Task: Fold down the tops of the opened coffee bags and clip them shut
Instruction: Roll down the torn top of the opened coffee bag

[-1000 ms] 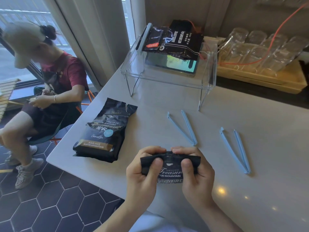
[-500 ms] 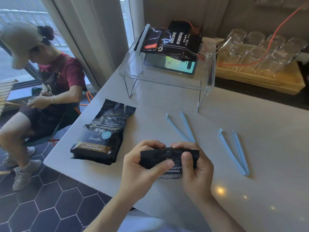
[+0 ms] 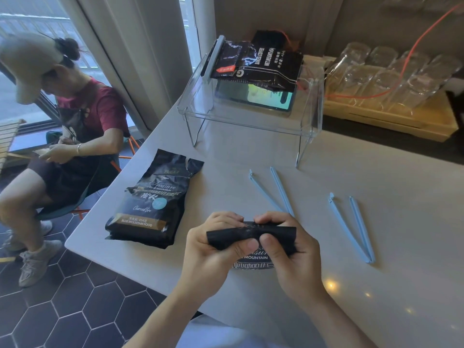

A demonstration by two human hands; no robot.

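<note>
A black coffee bag (image 3: 281, 233) stands at the table's front edge, its top rolled down into a flat band. My left hand (image 3: 211, 249) pinches the left part of that fold, thumb in front. My right hand (image 3: 293, 254) pinches the right part, thumb tip close to the left thumb. A second black coffee bag (image 3: 153, 199) lies flat to the left, its torn top open. Two light-blue clips lie spread open on the table: one (image 3: 272, 189) just behind my hands, partly hidden by them, the other (image 3: 351, 227) to the right.
A clear acrylic stand (image 3: 308, 116) at the back carries more dark coffee bags (image 3: 261, 64) and a lit screen. A wooden tray (image 3: 391, 119) of glasses sits back right with an orange cable. A seated person (image 3: 70, 126) is left of the white table (image 3: 376, 285).
Both hands have rolled the bag's top further down, covering more of the printed label. My thumbs have come together at the middle of the fold.
</note>
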